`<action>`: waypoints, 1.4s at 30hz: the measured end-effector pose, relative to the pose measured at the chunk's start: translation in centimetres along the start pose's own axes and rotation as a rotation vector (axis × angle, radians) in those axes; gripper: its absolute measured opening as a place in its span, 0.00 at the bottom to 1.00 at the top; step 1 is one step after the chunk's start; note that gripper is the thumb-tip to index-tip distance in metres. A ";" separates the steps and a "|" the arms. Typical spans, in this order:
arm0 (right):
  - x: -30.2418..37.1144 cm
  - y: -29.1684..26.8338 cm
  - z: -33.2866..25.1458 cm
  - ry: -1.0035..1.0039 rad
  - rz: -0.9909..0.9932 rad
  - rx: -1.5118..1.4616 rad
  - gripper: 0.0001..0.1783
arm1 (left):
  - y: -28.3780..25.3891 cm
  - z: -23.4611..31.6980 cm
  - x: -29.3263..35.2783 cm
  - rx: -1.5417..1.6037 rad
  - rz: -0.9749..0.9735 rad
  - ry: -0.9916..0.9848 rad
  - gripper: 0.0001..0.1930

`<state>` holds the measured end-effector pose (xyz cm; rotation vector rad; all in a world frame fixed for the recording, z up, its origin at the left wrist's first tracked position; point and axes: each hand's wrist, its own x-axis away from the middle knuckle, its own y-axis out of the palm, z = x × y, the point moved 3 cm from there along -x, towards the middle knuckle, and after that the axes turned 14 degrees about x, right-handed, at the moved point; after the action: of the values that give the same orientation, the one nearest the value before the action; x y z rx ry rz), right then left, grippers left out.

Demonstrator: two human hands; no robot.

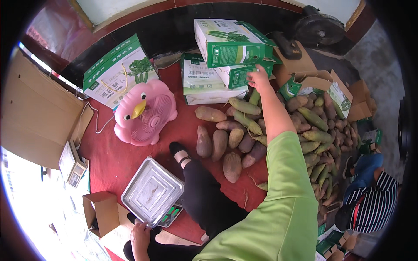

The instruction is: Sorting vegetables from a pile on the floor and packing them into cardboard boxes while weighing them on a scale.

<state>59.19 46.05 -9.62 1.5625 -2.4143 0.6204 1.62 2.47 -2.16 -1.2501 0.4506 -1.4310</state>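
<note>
My right arm in a lime-green sleeve reaches far forward. My right hand (257,78), fingers bent, is closed at the near end of a green-and-white carton (243,75), one of several stacked there. My left hand (140,238) is low at the left, over my dark-trousered leg, fingers loosely bent and apart. Its fingertips are close to the near corner of a metal tray (153,191); whether they touch it is unclear. The tray sits on a digital scale (171,215) with a green display. Below my right forearm lie long green and purplish radishes (232,167).
A big heap of radishes (320,135) spreads right. A pink bird-faced fan (146,112) and a tall printed carton (119,71) stand left. Brown cardboard (37,111) rises at far left. A black fan (320,30) stands behind. Someone in a striped top (374,202) works at right.
</note>
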 end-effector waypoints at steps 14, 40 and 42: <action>-5.9 1.5 -1.8 0.021 -0.012 -0.344 0.36 | -0.8 2.5 -0.7 0.013 -0.060 -0.057 0.14; 27.1 -9.9 -2.8 -0.547 0.159 -0.125 0.11 | -0.4 -0.7 4.6 0.002 0.037 0.151 0.15; 29.5 -10.1 -5.3 -0.639 0.108 -0.081 0.10 | -0.8 -0.7 5.3 0.058 0.054 0.143 0.15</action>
<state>55.61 20.62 8.81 1.8106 -2.9328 0.0192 1.61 -2.22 0.51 -1.0857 0.5324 -1.4829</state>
